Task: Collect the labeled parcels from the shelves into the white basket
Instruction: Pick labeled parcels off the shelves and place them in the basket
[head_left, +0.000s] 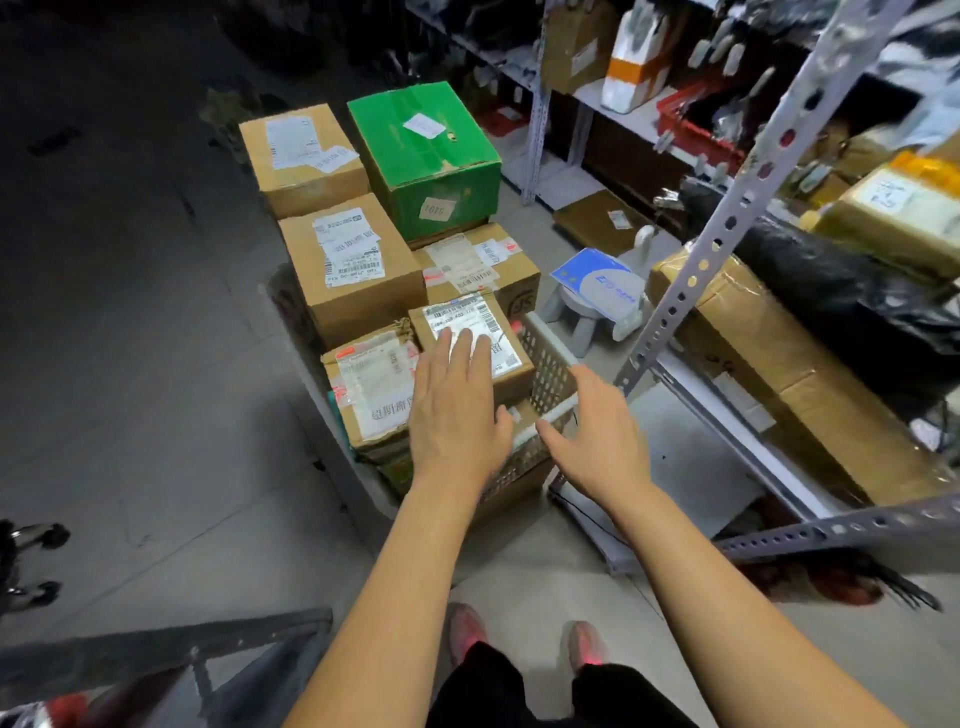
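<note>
The white basket (551, 364) stands on the floor in front of me, piled high with labeled parcels. A small brown box (511, 371) with a white label lies on top at the near right; my left hand (457, 410) rests flat on it, fingers spread. To its left sits another taped brown box (371, 395). Behind are taller brown cartons (358, 306) (306, 176) and a green carton (431, 171). My right hand (597, 431) hovers open just right of the basket's rim, holding nothing.
Metal shelving (727, 228) runs along the right, holding a long brown parcel (789, 364), a black bag (852, 296) and taped packages. A small stool (597, 306) with a blue-white envelope stands on the floor beyond the basket. My feet are below. Dark floor lies to the left.
</note>
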